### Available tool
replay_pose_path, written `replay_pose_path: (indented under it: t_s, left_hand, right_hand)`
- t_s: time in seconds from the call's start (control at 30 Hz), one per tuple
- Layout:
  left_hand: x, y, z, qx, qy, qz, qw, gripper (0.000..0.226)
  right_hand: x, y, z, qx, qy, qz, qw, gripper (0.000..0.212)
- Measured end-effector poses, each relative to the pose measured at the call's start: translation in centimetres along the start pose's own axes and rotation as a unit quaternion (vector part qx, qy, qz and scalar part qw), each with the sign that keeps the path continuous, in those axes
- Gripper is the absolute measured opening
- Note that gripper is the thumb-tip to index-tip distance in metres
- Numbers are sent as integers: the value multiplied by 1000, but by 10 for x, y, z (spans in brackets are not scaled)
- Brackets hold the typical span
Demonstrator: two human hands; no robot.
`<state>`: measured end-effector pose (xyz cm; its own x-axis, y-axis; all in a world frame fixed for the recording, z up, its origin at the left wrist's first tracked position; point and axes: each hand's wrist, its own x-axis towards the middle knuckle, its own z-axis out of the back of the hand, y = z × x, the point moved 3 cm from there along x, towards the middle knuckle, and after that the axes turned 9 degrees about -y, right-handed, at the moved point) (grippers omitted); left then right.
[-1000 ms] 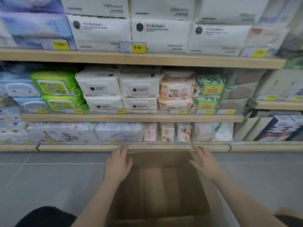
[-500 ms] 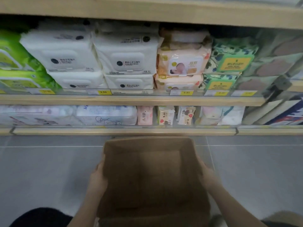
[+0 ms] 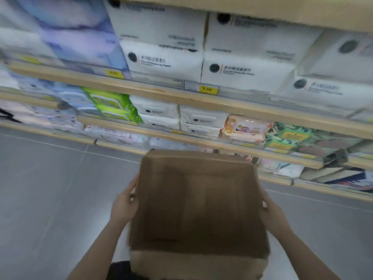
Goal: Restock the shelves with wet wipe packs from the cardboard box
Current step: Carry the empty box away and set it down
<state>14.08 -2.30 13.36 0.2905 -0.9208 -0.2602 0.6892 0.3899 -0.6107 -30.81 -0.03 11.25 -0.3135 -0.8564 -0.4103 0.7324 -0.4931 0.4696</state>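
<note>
Box looked empty, so I judged restocking done. My left hand and right hand gripped its sides, fingers clamped, facing full shelves.

Grey tiled floor spreads under my hands; pale wooden shelf boards slant across beyond them.

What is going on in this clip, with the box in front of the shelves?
A person holds an open cardboard box by its two sides, the left hand on the left wall and the right hand on the right wall. No packs show inside the box. It sits in front of wooden shelves stocked with wet wipe packs, above a grey tiled floor. The picture is tilted and blurred, so I cannot tell whether the box rests on the floor.
</note>
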Motion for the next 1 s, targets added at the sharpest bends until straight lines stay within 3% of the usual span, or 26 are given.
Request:
replay_pose_path:
  t_s: [0.17, 0.33, 0.47, 0.7, 0.83, 1.0]
  left_hand:
    - [-54, -56, 121, -67, -28, 23, 997, 52]
    - [-106, -87, 195, -129, -69, 55, 988, 61]
    - [-146, -91, 222, -195, -131, 106, 966, 59]
    - [-204, -97, 257, -189, -240, 177, 936, 64]
    - [-232, -93, 279, -197, -284, 199, 917, 56]
    - [-253, -69, 313, -196, -335, 254, 886, 63]
  right_hand:
    - [-43, 81, 89, 43, 29, 68, 996, 73]
    - [-76, 146, 148, 99, 14, 102, 990, 59]
    - [-76, 180, 160, 113, 68, 167, 977, 57]
    - [-56, 266, 180, 91, 144, 260, 951, 60]
    - [-57, 326, 177, 101, 201, 322, 920, 62]
    - [-72, 418, 153, 77, 227, 398, 885, 62]
